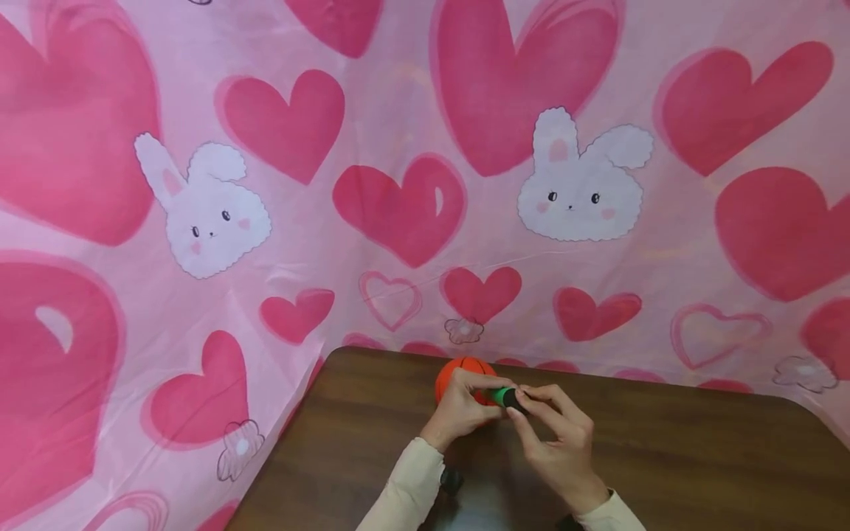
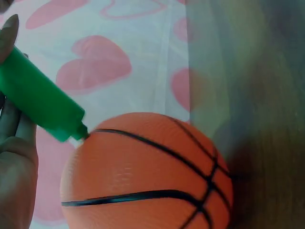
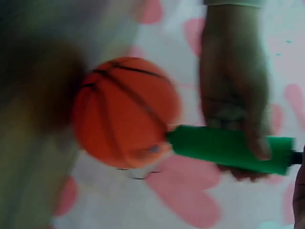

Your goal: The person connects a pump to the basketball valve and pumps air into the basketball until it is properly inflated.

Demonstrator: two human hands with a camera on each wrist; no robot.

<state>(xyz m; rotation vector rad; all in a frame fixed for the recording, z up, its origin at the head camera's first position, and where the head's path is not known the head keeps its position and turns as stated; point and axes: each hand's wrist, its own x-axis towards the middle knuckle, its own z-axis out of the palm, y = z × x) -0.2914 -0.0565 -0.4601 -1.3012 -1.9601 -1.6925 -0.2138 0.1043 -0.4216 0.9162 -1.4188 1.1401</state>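
An orange basketball (image 1: 457, 375) with black seams sits at the far side of the table. My left hand (image 1: 460, 407) holds the green barrel of a small hand pump (image 2: 40, 95), its fingers and thumb around the tube. The pump's narrow tip meets the ball (image 2: 128, 167) by a black seam; whether a needle is inside the ball I cannot tell. With fingertips and thumb, my right hand (image 1: 561, 442) grips the pump's black handle (image 1: 510, 400). In the right wrist view, a short black rod (image 3: 296, 158) shows at the barrel's rear end.
The dark wooden table (image 1: 697, 457) has rounded far corners. Behind it hangs a pink cloth (image 1: 398, 133) printed with hearts and white rabbits, close to the table's far edge. A small dark object (image 1: 451, 481) shows by the left sleeve.
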